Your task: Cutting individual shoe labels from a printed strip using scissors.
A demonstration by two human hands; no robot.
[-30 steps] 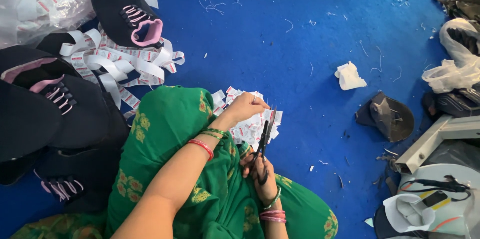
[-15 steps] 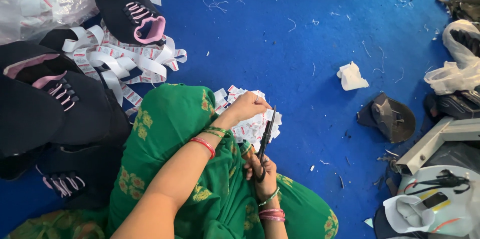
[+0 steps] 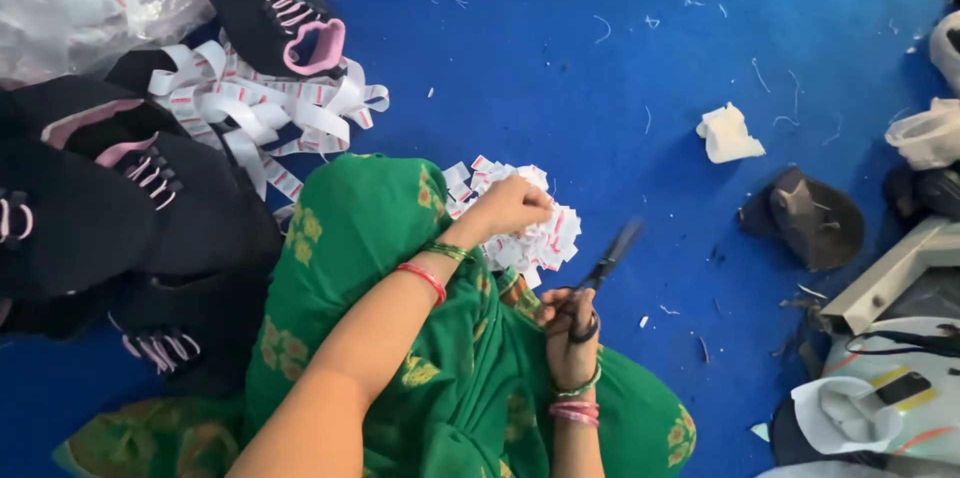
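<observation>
Since the earlier frame the scissors (image 3: pixel 603 268) have swung away from the left hand and now tilt up to the right, their blades blurred. The right hand (image 3: pixel 568 330) is closed around the scissor handles, low over the green cloth (image 3: pixel 400 338) on the person's lap. The left hand (image 3: pixel 510 206) is curled shut, resting on the pile of small white labels (image 3: pixel 540 238) on the blue floor (image 3: pixel 600 88). A long strip of uncut labels (image 3: pixel 260 113) lies to the left, beside black shoe uppers (image 3: pixel 280 13) with pink trim.
</observation>
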